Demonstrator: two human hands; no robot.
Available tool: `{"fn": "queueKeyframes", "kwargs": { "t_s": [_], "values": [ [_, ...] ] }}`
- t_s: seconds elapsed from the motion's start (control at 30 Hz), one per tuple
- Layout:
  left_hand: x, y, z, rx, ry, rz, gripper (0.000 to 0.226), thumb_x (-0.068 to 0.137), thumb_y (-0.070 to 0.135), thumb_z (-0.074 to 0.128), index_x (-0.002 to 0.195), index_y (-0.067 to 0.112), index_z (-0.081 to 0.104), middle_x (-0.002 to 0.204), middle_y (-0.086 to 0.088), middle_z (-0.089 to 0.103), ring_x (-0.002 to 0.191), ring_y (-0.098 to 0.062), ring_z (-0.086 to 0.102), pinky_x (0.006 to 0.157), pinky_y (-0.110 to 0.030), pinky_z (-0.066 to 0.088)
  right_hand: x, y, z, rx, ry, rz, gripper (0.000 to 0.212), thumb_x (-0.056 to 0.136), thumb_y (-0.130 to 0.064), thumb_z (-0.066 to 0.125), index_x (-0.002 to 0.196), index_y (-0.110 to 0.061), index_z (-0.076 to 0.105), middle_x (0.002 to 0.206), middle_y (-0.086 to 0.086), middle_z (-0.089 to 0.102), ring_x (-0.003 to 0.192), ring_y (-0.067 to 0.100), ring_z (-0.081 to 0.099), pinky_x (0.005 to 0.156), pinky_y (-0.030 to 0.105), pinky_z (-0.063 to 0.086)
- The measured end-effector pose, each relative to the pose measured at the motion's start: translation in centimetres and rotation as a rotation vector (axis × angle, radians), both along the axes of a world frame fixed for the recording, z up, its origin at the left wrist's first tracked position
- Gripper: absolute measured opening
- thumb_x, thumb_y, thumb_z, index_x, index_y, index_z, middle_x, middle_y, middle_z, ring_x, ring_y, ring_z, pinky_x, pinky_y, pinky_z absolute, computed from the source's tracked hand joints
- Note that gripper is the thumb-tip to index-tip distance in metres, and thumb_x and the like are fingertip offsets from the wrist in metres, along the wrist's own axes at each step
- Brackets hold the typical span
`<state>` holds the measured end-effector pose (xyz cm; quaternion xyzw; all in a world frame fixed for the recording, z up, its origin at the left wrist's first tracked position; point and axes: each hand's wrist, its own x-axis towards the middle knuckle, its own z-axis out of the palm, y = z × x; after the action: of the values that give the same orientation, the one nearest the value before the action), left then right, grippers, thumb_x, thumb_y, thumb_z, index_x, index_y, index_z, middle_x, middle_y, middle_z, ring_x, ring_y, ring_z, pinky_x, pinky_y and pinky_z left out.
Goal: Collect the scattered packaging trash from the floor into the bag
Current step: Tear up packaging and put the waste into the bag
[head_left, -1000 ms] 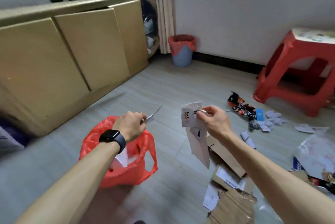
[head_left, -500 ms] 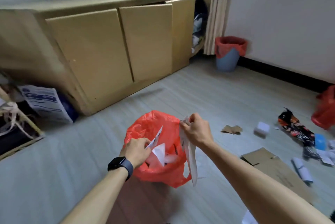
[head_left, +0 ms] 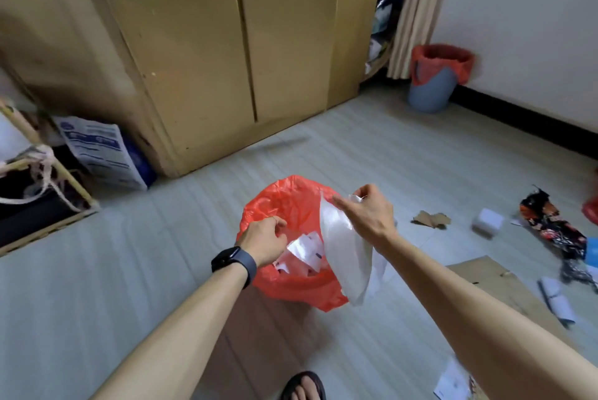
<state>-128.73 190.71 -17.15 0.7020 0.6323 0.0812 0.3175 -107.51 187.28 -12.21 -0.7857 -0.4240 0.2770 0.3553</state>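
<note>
Room: grey plank floor (head_left: 372, 157), tan cabinet (head_left: 194, 60) behind.
Red bag (head_left: 284, 202): open on floor, centre; papers (head_left: 305, 246) inside.
Left hand (head_left: 263, 241): curled at bag's rim; I cannot tell what it grips.
Right hand (head_left: 369, 215): pinches white wrapper (head_left: 343, 257) hanging over bag's right edge.
Litter: cardboard (head_left: 504, 283) right of bag.

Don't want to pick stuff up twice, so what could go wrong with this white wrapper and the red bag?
The white wrapper, pinched by the right hand, hangs over the rim of the red bag with its lower end outside, so it may drop onto the floor if released. Only the left hand seems to hold the limp rim; the mouth could sag shut.
</note>
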Motion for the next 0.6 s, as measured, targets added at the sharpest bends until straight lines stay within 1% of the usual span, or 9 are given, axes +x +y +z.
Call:
{"fn": "queueKeyframes", "kwargs": {
  "t_s": [0.1,0.17,0.23,0.27,0.33,0.4,0.5,0.53,0.6],
  "values": [
    [2.5,-0.8,3.9,0.034,-0.084,-0.064,0.038,0.088,0.024,0.057,0.126,0.023,0.061,0.117,0.003,0.067,0.110,-0.016,0.062,0.088,-0.018,0.042,2.4,-1.9,3.1,0.062,0.006,-0.054,0.028,0.081,-0.041,0.067,0.093,-0.016,0.061,0.084,0.001,0.063,0.088,0.025,0.058,0.068,0.031,0.037],
    [5.1,-2.2,7.4,0.022,-0.183,-0.120,0.035,0.092,0.034,0.058,0.125,0.021,0.060,0.118,0.001,0.067,0.105,-0.015,0.062,0.085,-0.021,0.044,4.1,-3.6,5.2,0.120,0.024,-0.104,0.021,0.082,-0.035,0.066,0.091,-0.016,0.064,0.083,0.000,0.065,0.086,0.024,0.060,0.070,0.031,0.043],
    [7.9,-4.0,11.1,-0.166,-0.405,-0.131,0.041,0.094,0.054,0.051,0.121,0.024,0.060,0.120,-0.001,0.067,0.099,-0.016,0.065,0.081,-0.031,0.048,5.5,-4.9,6.8,0.182,0.038,-0.150,0.019,0.083,-0.035,0.068,0.090,-0.018,0.064,0.084,0.000,0.066,0.085,0.023,0.061,0.074,0.034,0.049],
    [9.3,-4.9,12.9,-0.292,-0.513,-0.126,0.046,0.094,0.061,0.047,0.121,0.026,0.058,0.120,-0.001,0.066,0.100,-0.018,0.066,0.081,-0.034,0.049,6.1,-5.6,7.4,0.209,0.047,-0.168,0.019,0.084,-0.036,0.068,0.089,-0.019,0.064,0.084,-0.001,0.066,0.083,0.022,0.061,0.072,0.033,0.049],
    [11.6,-6.4,15.7,-0.390,-0.613,-0.185,0.051,0.090,0.068,0.047,0.124,0.032,0.056,0.123,0.002,0.064,0.107,-0.018,0.065,0.084,-0.036,0.049,7.2,-7.0,8.4,0.254,0.139,-0.175,0.017,0.087,-0.037,0.068,0.085,-0.021,0.062,0.084,-0.002,0.066,0.079,0.020,0.062,0.065,0.030,0.047],
    [13.8,-8.0,17.2,-0.353,-0.541,-0.325,0.058,0.083,0.069,0.058,0.130,0.033,0.054,0.129,0.005,0.061,0.113,-0.015,0.059,0.081,-0.029,0.046,8.4,-8.4,9.3,0.300,0.277,-0.196,0.014,0.090,-0.033,0.067,0.087,-0.020,0.062,0.089,0.002,0.068,0.079,0.021,0.063,0.061,0.031,0.050],
    [15.9,-9.4,16.6,-0.327,-0.484,-0.478,0.067,0.080,0.056,0.072,0.134,0.023,0.051,0.124,0.005,0.066,0.108,-0.007,0.062,0.080,-0.016,0.048,9.6,-10.4,9.8,0.355,0.433,-0.271,0.013,0.092,-0.025,0.066,0.094,-0.013,0.061,0.097,0.010,0.068,0.081,0.021,0.064,0.057,0.029,0.050],
    [16.3,-9.8,16.0,-0.284,-0.464,-0.508,0.065,0.077,0.057,0.075,0.129,0.025,0.054,0.119,0.007,0.068,0.105,-0.007,0.064,0.085,-0.020,0.051,9.9,-11.0,9.7,0.365,0.510,-0.301,0.012,0.093,-0.022,0.066,0.094,-0.012,0.060,0.096,0.010,0.066,0.081,0.022,0.064,0.058,0.030,0.052],
    [17.1,-10.2,14.3,-0.004,-0.274,-0.518,0.055,0.071,0.061,0.071,0.117,0.034,0.060,0.107,0.012,0.071,0.097,-0.009,0.067,0.086,-0.031,0.055,10.5,-12.4,9.5,0.387,0.660,-0.334,0.010,0.093,-0.017,0.066,0.095,-0.009,0.059,0.093,0.012,0.064,0.082,0.023,0.064,0.064,0.035,0.058]
  ]
}}
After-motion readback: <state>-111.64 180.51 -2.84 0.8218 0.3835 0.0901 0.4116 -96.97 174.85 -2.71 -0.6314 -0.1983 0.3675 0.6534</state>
